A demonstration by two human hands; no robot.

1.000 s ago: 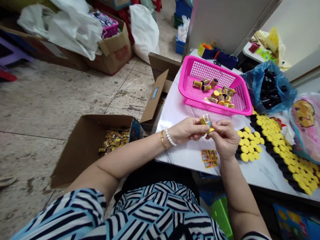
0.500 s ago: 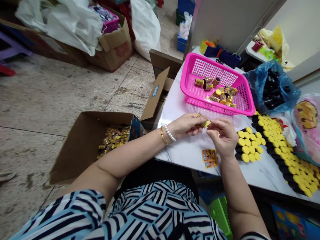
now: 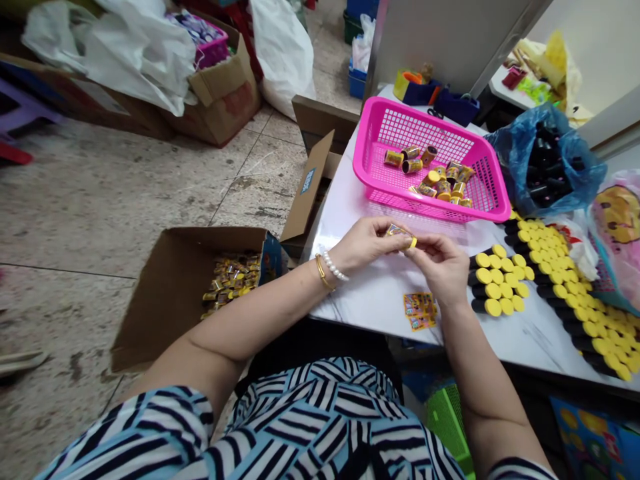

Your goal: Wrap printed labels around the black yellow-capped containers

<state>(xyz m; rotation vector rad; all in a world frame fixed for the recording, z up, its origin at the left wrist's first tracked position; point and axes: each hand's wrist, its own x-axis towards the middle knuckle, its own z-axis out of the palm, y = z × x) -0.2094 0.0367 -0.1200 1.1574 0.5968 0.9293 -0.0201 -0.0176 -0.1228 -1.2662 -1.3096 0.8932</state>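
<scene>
Above the table, just in front of the pink basket, my left hand (image 3: 369,244) grips a small labelled cylinder with a yellow end (image 3: 400,233). Fingertips of my right hand (image 3: 443,263) close on the same cylinder's yellow end, so both hands meet there. Printed stickers (image 3: 420,311) lie on the table below my hands. To the right stand rows of black cylinders with yellow caps (image 3: 495,277). Several labelled cylinders with yellow ends (image 3: 413,166) rest inside the pink basket (image 3: 385,187).
A cardboard box (image 3: 150,300) with many labelled cylinders sits on the floor at left. Another open carton (image 3: 310,187) stands against the table's left edge. A blue plastic bag (image 3: 543,167) of black parts and a longer block of yellow-capped cylinders (image 3: 575,300) occupy the right side.
My hands have drawn together around the cylinder, which now shows its label more fully. The right fingers have shifted left onto its yellow end. The view has shifted slightly.
</scene>
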